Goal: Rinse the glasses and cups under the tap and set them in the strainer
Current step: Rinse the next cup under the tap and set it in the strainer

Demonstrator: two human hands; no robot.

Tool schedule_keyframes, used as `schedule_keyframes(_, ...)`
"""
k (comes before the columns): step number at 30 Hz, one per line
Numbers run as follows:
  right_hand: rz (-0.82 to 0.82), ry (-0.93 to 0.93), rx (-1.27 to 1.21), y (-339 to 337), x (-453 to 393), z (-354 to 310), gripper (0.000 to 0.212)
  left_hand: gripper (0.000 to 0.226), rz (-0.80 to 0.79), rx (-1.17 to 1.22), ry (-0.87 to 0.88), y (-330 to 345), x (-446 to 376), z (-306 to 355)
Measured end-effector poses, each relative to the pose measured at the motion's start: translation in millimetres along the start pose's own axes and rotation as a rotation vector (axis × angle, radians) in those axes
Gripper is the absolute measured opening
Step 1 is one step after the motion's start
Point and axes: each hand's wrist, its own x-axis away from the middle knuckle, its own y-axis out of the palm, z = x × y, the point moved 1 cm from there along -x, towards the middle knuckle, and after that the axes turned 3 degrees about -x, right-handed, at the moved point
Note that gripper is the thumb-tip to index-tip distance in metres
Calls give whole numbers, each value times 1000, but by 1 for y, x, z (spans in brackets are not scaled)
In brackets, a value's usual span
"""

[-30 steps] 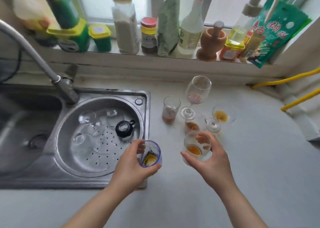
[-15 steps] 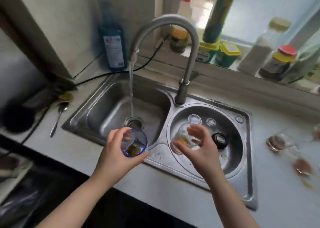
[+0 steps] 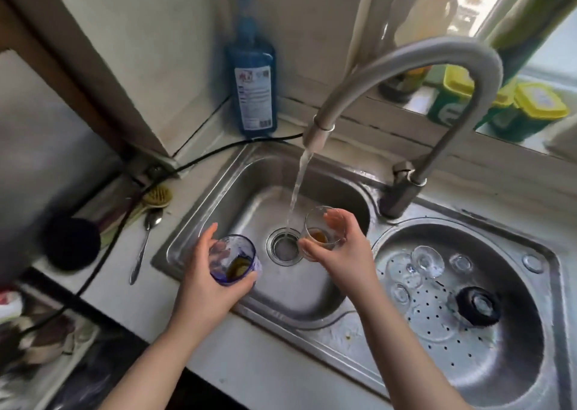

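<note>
Fingers (image 3: 335, 222) of the right hand (image 3: 346, 253) curl round a clear glass (image 3: 321, 231), gripping it over the left sink basin (image 3: 218, 191), just beside the water stream (image 3: 296, 191) at its 3 o'clock side; a brown residue sits in the bottom. Fingers of the left hand (image 3: 206, 281) wrap a blue-rimmed glass (image 3: 234, 258) with a yellowish remnant inside, held at about 8 o'clock from the drain (image 3: 285, 247), near the front edge of the basin.

From the head view, the only one, the tap (image 3: 406, 63) runs and its stream falls straight into the drain; neither glass is under it yet. At 3 o'clock from the basin lies the round strainer (image 3: 512, 363), already holding several upturned clear glasses (image 3: 427, 261) and a dark cup (image 3: 477, 305). A blue bottle (image 3: 253, 75) stands at 12 o'clock behind the sink, and a spoon (image 3: 145, 244) lies on the surface at 9 o'clock.

The step in hand appears to be the start of rinsing. The next move likely calls for shifting the clear glass leftward so its mouth meets the stream, tipping out the dregs, then carrying it right to a free spot in the strainer.
</note>
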Motion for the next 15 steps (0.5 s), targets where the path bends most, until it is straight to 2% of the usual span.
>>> schedule_keyframes(5, 4, 35, 34, 26, -35, -2, 62, 103, -33, -77, 11, 19, -49, -25)
schedule_keyframes(8, 28, 72, 36, 38, -49, -3, 64, 103, -104, -169, 11, 34, -82, -42)
schedule_keyframes(15, 149, 164, 21, 59, -59, 4, 59, 104, -512, -453, 31, 76, -150, -95)
